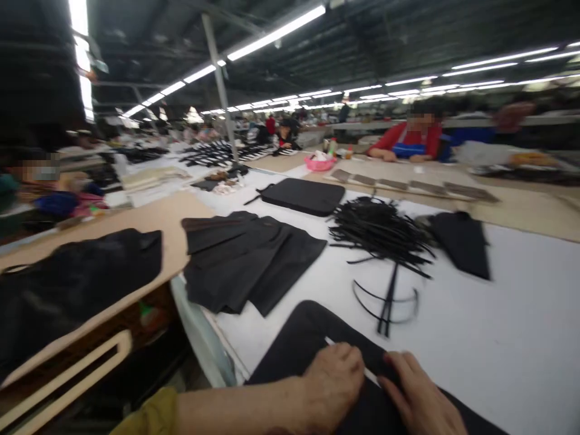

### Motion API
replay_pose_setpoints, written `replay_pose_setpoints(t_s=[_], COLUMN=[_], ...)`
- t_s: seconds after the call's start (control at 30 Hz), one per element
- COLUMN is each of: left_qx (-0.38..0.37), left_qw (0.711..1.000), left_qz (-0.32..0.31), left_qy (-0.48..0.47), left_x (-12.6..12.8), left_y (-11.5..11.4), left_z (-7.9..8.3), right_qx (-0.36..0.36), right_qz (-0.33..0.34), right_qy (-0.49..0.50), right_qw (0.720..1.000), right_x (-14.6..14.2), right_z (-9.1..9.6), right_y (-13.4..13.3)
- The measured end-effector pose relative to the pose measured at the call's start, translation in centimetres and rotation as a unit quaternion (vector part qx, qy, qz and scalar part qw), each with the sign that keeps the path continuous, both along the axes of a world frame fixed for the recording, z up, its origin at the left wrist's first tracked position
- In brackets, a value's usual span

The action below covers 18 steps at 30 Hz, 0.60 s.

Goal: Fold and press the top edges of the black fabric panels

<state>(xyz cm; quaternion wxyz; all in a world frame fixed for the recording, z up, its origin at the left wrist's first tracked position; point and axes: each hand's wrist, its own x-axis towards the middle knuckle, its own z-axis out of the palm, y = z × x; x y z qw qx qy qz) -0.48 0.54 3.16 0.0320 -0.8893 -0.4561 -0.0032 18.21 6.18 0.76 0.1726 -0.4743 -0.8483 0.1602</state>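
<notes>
My left hand (pixel 333 377) rests curled on a flat black fabric panel (pixel 303 335) at the near edge of the white table (pixel 498 314). Its fingers are closed around a thin white strip or tool (pixel 344 353) lying on the panel. My right hand (pixel 419 399) lies beside it on the same panel, fingers together and bent, pressing the fabric at the strip's other end. What the right fingers hold, if anything, is hidden.
A stack of black fabric pieces (pixel 247 260) lies to the left. A bundle of thin black straps (pixel 380 235) sits ahead, with a black pouch (pixel 303 196) and another black piece (pixel 462 241) beyond. Other people work at far tables; a tan board (pixel 149 217) holds dark cloth.
</notes>
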Motion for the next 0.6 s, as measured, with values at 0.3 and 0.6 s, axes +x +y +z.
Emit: replay_pose_setpoints(t_s=[0.3,0.6], left_qx=[0.014,0.001], left_qw=[0.999,0.997], left_qz=[0.042,0.002], left_qy=[-0.01,0.073], left_x=[0.0,0.4], left_y=[-0.2,-0.1], left_z=[-1.2,0.2], right_qx=[-0.06,-0.093], right_qz=[-0.083,-0.152], right_qy=[-0.043,-0.092], right_qw=[0.994,0.98], right_x=[3.7,3.6], right_z=[4.2,3.9], right_y=[-3.3,-2.9])
